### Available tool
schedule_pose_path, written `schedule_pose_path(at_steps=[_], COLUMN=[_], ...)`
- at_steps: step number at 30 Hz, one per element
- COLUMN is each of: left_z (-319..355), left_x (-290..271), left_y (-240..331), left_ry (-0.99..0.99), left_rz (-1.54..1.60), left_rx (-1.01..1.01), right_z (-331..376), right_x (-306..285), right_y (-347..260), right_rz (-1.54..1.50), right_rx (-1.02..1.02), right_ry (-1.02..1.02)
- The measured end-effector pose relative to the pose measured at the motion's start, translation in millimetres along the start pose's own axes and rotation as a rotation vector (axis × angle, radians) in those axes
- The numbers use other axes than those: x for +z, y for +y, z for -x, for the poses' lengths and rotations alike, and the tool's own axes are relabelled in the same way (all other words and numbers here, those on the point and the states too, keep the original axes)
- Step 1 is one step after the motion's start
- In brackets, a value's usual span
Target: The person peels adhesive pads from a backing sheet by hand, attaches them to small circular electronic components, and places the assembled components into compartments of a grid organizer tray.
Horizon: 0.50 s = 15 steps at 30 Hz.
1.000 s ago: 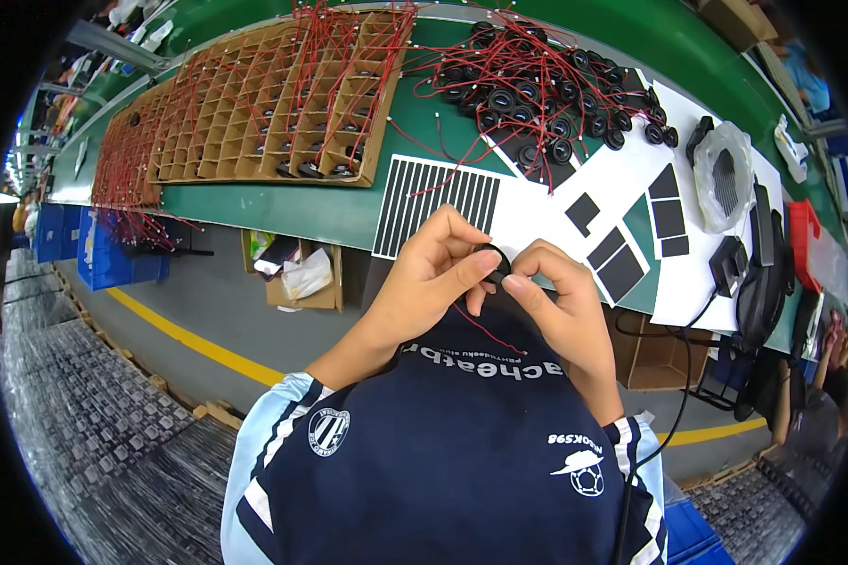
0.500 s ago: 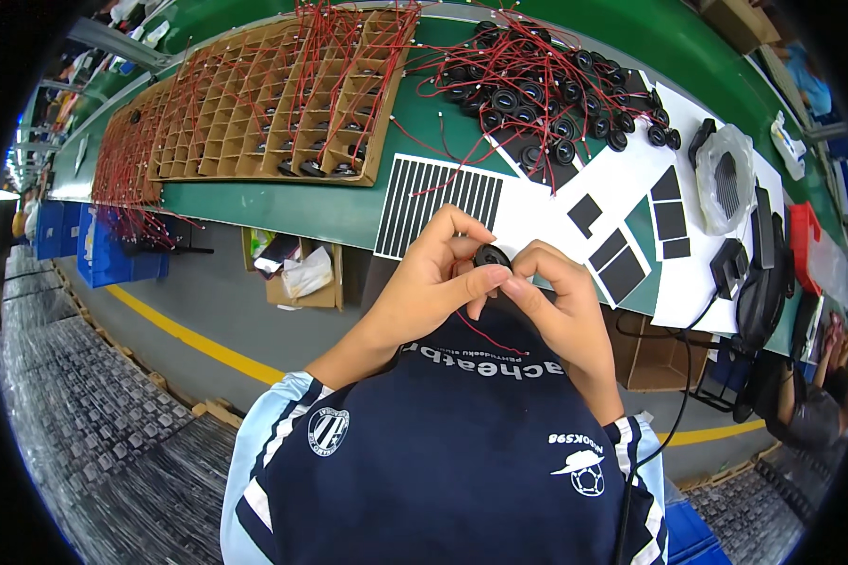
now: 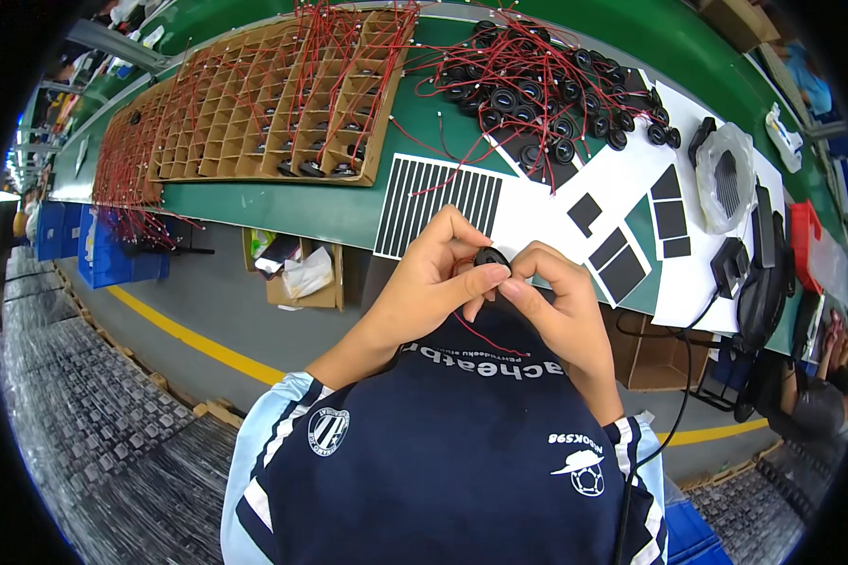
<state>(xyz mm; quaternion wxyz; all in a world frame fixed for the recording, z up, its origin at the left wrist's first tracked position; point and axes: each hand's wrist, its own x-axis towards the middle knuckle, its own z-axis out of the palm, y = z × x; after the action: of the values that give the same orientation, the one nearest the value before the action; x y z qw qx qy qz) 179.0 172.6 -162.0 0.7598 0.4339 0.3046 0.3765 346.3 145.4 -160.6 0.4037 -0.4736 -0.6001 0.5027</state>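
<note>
A small round black speaker (image 3: 490,256) is pinched between both hands, just off the near edge of the bench. My left hand (image 3: 437,275) grips it with thumb and fingers from the left. From the right, my right hand (image 3: 558,294) has its thumb and fingertips closed at the speaker's edge; the fingers hide much of it. A thin red wire (image 3: 485,337) trails down from it in front of my shirt. Just beyond the hands lies a white sheet with black adhesive strips (image 3: 440,202).
Cardboard divider trays (image 3: 254,104) holding wired speakers stand at the back left. A heap of black speakers with red wires (image 3: 546,94) lies behind the hands. Sheets with black rectangles (image 3: 624,266), a clear plastic-wrapped roll (image 3: 725,179) and a black cable (image 3: 690,377) are to the right.
Both hands stay in almost the same place around the speaker. Only a very slight shift of the fingers shows.
</note>
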Motion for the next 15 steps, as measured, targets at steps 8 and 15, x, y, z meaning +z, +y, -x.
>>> schedule_pose_path(at_steps=[8, 15], left_z=[-0.8, -0.3], left_x=[3.0, 2.3], left_y=[-1.7, -1.0], left_ry=[-0.005, -0.015], left_rz=[-0.002, -0.012], left_rx=[-0.005, -0.001], right_z=[3.0, 3.1], right_x=[-1.7, -0.2], right_y=[-1.4, -0.2], right_rz=[0.000, -0.017], right_rx=[0.024, 0.023], right_ry=[0.015, 0.003])
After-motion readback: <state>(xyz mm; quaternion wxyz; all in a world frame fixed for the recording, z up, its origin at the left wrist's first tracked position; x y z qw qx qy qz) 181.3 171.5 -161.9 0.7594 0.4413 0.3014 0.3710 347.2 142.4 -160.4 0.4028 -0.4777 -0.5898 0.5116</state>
